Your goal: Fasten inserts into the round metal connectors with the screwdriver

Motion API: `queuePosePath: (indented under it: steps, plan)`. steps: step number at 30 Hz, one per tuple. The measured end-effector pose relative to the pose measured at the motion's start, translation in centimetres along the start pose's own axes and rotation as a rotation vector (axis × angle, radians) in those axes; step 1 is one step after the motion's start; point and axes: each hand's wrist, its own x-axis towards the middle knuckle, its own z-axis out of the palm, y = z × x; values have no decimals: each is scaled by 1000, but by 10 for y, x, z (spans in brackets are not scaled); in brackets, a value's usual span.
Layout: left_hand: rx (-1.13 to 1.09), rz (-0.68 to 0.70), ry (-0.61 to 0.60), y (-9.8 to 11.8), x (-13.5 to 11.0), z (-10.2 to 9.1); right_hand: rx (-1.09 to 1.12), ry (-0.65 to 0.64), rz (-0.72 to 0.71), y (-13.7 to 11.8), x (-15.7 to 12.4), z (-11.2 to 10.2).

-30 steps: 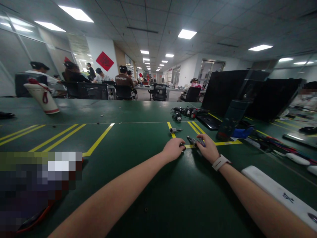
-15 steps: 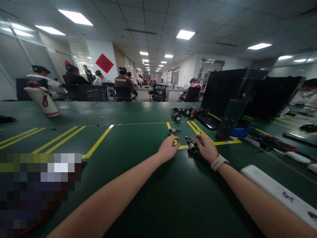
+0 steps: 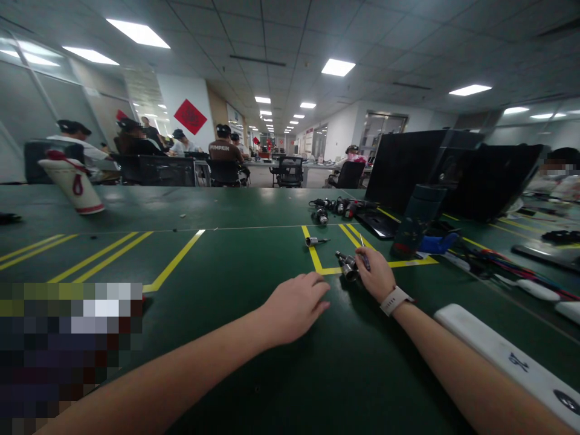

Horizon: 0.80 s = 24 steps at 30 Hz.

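Note:
My right hand (image 3: 376, 275), with a pale watch on the wrist, is closed around a small screwdriver (image 3: 366, 261); its thin shaft points up and away from me. Just left of those fingers are metal cylindrical tool parts (image 3: 348, 267) with a narrow shank, close to the yellow tape line. I cannot tell whether the fingers touch them. My left hand (image 3: 296, 305) hovers over the green table (image 3: 235, 284), palm down, fingers slightly apart and holding nothing. Beyond it lies a small metal cylinder with a thin shank (image 3: 312, 241), inside the taped corner.
More metal tool parts with dark cables (image 3: 321, 215) sit farther back. To the right stand a dark bottle (image 3: 417, 220), black monitors (image 3: 403, 169) and a long white case (image 3: 493, 350). A whitish cup (image 3: 77, 187) tilts at far left. Several people sit at desks behind.
My left hand has drawn back toward me and turned palm down, away from the small metal cylinder. The right hand keeps the screwdriver at nearly the same place.

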Motion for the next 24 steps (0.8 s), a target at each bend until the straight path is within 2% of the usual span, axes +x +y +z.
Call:
queuePosePath:
  steps: [3,7,10,12,14,17,20,24]
  plan:
    - [209,-76,-120,3,-48,-1,-3,9,-19,-1,0,-1]
    - [219,-252,-252,-2,-102,10,-9,21,-35,-4,-1,-2]
    - [84,-246,-136,-7,-125,17,-18,15,-53,-11,-2,-3]
    - [4,-231,-81,-10,-129,17,-24,-11,-79,-17,-3,-4]
    - [-23,-226,-116,-12,-121,13,-28,-53,-113,-23,-4,-5]
    - [21,-232,-193,-20,-85,6,-36,-118,-153,-31,-3,-7]
    - [46,-327,-95,-35,-29,5,-42,-168,-169,-34,-3,-10]
    - [41,-401,7,-54,47,15,-35,-202,-177,-34,-3,-12]
